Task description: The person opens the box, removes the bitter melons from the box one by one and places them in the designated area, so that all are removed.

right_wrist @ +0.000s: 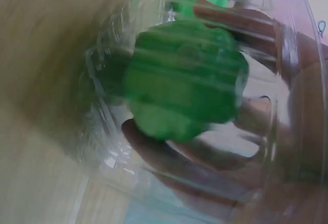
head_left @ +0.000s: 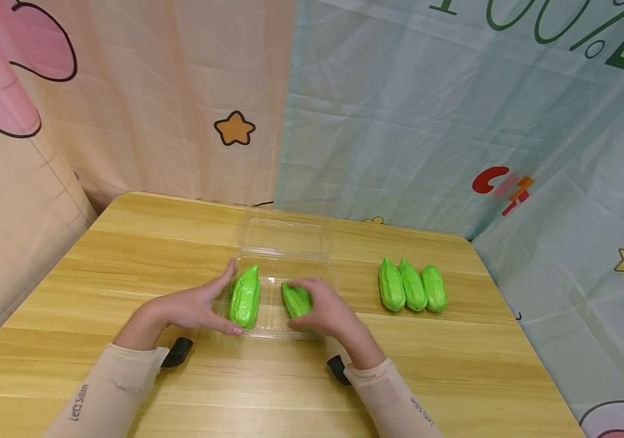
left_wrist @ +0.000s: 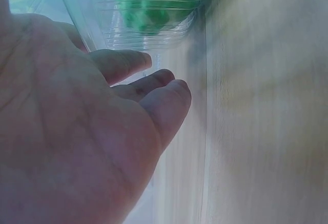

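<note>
A clear plastic clamshell box [head_left: 273, 332] lies on the table with its lid [head_left: 285, 236] folded back. My left hand [head_left: 196, 304] is spread along the box's left side, its straight fingers right at the wall. In its left half lies a glossy green bitter melon [head_left: 245, 298], tip pointing away. My right hand [head_left: 322, 309] holds a second bitter melon [head_left: 296, 299] in the box's right half, thumb on the near side and fingers over the far side. The right wrist view shows that bitter melon [right_wrist: 184, 80] through the clear wall, with fingers around it.
Three more green bitter melons [head_left: 413, 286] lie side by side on the table [head_left: 454, 365], right of the box. A printed curtain [head_left: 377, 121] hangs behind the table's far edge and along the sides. Black wrist-camera mounts [head_left: 177, 353] sit beneath both wrists.
</note>
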Available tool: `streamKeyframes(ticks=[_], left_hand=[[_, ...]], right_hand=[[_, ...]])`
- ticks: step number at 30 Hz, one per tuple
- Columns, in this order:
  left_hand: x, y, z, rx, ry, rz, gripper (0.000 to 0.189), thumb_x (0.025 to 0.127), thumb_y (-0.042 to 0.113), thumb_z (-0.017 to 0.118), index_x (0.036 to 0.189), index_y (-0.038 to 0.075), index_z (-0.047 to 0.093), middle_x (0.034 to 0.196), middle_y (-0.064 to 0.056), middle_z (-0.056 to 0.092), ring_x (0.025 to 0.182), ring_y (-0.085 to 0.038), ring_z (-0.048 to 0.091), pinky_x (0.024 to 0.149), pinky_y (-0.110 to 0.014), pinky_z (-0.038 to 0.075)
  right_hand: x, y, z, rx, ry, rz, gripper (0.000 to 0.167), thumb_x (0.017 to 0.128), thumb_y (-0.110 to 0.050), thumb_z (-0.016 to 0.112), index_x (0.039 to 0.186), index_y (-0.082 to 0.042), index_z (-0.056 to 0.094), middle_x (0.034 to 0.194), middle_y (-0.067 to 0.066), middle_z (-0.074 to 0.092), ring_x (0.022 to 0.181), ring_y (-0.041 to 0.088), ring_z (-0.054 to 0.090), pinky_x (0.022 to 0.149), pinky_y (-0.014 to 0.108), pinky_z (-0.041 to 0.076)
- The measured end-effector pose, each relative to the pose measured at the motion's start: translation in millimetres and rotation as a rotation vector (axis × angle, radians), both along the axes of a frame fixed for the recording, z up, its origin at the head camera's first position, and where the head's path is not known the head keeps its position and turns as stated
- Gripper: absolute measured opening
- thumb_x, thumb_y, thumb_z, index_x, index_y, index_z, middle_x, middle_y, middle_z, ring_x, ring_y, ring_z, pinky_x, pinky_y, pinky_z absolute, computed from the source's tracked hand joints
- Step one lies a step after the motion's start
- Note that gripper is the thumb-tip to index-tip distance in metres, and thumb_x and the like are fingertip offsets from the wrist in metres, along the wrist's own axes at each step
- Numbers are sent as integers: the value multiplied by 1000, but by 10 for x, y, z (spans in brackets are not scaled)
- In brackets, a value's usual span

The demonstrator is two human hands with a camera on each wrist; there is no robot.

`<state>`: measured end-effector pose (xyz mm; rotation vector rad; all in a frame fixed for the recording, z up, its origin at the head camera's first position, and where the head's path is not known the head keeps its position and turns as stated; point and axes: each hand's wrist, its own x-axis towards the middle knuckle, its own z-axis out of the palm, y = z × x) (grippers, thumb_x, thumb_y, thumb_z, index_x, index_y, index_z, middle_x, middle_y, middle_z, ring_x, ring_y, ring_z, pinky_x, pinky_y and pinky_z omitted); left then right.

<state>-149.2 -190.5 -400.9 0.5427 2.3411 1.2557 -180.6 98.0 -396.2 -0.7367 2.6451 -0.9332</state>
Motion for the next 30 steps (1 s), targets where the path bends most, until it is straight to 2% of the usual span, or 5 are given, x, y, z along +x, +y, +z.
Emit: streamKeyframes(ticks=[5, 14, 19, 22, 30], left_hand=[[0, -2, -6, -1, -4, 3, 139, 81, 35, 87, 154, 8, -28, 163, -25, -16, 147, -47, -8, 114, -66, 5], [-2, 0, -23, 15, -6, 3, 138, 81, 34, 87, 154, 8, -27, 163, -24, -17, 148, -46, -8, 114, -66, 5], [1, -2, -20, 20, -15, 5, 137, 81, 33, 86, 154, 9, -27, 163, -24, -17, 148, -46, -9, 114, -66, 4], [1, -6, -23, 19, -19, 2, 137, 82, 33, 86, 154, 9, -28, 163, -23, -18, 148, -46, -9, 114, -66, 4], [-6, -12, -30, 1, -12, -3, 137, 82, 35, 86, 154, 11, -29, 163, -23, -18, 147, -47, -8, 114, -67, 5]], right_hand=[[-8, -13, -10, 17, -31, 45, 73, 77, -23, 90, 142, -13, 58, 129, 6, 60, 100, 20, 54, 87, 39, 48], [-35, 6, -3, -44, -72, 74, 82, 78, -18, 86, 150, -8, 49, 120, 6, 60, 92, 19, 52, 79, 35, 48], [-44, 16, -6, -139, -122, 46, 82, 76, -17, 88, 149, -10, 51, 126, 9, 58, 109, 28, 58, 82, 37, 52], [-47, 23, -8, -199, -156, 21, 82, 74, -17, 91, 147, -14, 53, 132, 10, 56, 120, 36, 56, 84, 39, 54], [-70, 79, 38, -311, -199, -7, 83, 71, -17, 94, 144, -17, 54, 134, 10, 54, 122, 37, 55, 84, 38, 57]])
